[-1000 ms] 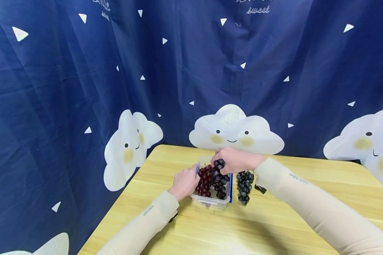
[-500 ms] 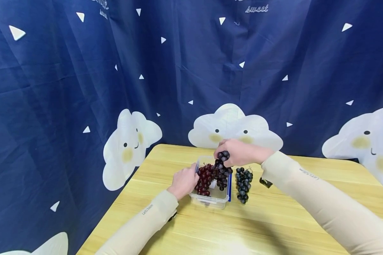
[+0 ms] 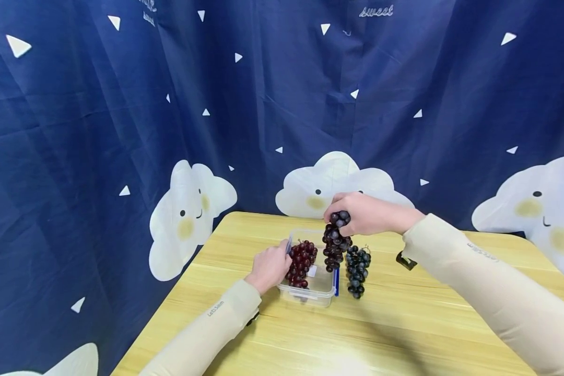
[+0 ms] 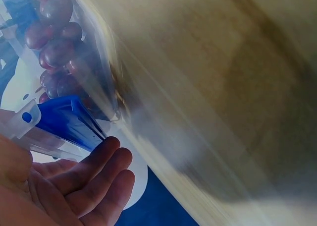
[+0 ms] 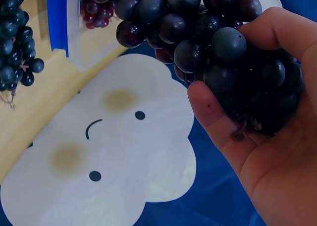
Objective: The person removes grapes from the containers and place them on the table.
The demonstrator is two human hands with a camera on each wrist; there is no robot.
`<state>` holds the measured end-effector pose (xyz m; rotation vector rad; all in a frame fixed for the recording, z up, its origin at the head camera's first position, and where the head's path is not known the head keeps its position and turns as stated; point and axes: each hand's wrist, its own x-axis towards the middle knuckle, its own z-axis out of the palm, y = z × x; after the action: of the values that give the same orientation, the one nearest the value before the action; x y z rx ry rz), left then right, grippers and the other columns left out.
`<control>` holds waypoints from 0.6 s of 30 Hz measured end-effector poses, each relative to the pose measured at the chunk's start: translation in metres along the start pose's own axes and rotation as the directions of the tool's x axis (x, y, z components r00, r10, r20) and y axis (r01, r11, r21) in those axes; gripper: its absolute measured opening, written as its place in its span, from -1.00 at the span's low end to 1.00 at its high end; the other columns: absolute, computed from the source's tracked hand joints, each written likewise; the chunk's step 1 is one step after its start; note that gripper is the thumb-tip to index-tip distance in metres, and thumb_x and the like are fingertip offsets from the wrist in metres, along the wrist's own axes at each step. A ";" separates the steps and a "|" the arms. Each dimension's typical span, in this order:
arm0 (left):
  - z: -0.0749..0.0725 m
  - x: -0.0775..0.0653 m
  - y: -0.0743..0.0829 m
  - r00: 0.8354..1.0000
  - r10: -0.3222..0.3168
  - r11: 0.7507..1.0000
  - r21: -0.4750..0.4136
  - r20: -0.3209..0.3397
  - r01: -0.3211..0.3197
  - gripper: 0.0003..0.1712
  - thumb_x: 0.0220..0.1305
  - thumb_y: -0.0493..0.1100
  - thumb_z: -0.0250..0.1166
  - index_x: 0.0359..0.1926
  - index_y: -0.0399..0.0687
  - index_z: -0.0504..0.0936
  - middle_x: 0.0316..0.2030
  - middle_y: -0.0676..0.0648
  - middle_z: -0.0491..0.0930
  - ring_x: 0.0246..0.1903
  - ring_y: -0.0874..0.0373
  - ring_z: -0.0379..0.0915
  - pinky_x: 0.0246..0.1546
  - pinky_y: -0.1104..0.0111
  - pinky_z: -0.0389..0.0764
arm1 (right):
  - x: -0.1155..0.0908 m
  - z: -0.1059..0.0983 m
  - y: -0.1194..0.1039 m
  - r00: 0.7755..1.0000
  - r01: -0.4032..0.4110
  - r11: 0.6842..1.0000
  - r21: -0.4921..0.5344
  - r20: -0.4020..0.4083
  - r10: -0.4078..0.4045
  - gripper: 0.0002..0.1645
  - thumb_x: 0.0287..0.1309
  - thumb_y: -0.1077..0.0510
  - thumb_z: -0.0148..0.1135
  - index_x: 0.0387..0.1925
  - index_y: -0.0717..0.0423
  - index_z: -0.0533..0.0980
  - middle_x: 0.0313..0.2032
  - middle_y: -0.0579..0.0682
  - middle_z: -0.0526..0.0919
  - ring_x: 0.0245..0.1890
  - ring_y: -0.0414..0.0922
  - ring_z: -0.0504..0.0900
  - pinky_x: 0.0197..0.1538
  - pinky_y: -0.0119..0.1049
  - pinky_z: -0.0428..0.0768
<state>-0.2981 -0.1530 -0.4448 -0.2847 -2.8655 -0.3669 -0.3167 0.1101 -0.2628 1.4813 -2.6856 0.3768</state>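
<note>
My right hand (image 3: 364,213) holds a bunch of dark purple grapes (image 3: 336,240) by its upper end; in the right wrist view thumb and fingers wrap round the grapes (image 5: 203,52). The bunch hangs just above the right side of a clear plastic container (image 3: 305,296). Inside, along the left, lies a bunch of red grapes (image 3: 302,261). My left hand (image 3: 268,266) grips the container's left side; the left wrist view shows its fingers (image 4: 101,186) beside a blue locking flap (image 4: 69,119), the thumb tip hidden. A bunch of black grapes (image 3: 357,271) lies right of the container.
A light wooden table (image 3: 244,334) carries everything. Behind it hangs a dark blue curtain (image 3: 272,94) printed with white clouds. Another blue locking flap (image 3: 336,282) hangs at the container's right side, between it and the black grapes.
My right hand has risen and moved right, lifting the dark purple grapes up from inside the container. The left hand has stayed on the container's side.
</note>
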 end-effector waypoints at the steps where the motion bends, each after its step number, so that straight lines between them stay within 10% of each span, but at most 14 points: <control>1: 0.000 0.000 0.000 1.000 0.003 1.000 -0.004 -0.001 -0.003 -0.51 0.40 -0.11 0.15 0.30 -0.13 0.47 -0.40 -0.10 0.67 -0.49 0.03 0.59 -0.57 0.20 0.55 | -0.002 -0.001 0.001 1.000 -0.001 1.000 -0.006 -0.004 0.001 -0.58 -0.04 0.29 0.32 -0.09 -0.13 0.68 -0.08 -0.11 0.62 -0.20 -0.18 0.55 -0.08 -0.21 0.55; 18: 0.001 0.002 -0.001 1.000 -0.002 1.000 0.009 -0.007 0.002 -0.48 0.38 -0.11 0.17 0.32 -0.13 0.46 -0.36 -0.12 0.69 -0.47 0.03 0.60 -0.53 0.21 0.57 | -0.041 -0.019 0.008 0.996 -0.085 0.994 -0.075 -0.026 0.083 -0.55 -0.07 0.28 0.34 -0.13 -0.24 0.66 -0.10 -0.19 0.59 -0.25 -0.22 0.52 -0.14 -0.25 0.54</control>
<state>-0.3006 -0.1530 -0.4455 -0.2784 -2.8605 -0.3539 -0.3026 0.1530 -0.2523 1.3394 -2.7183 0.2896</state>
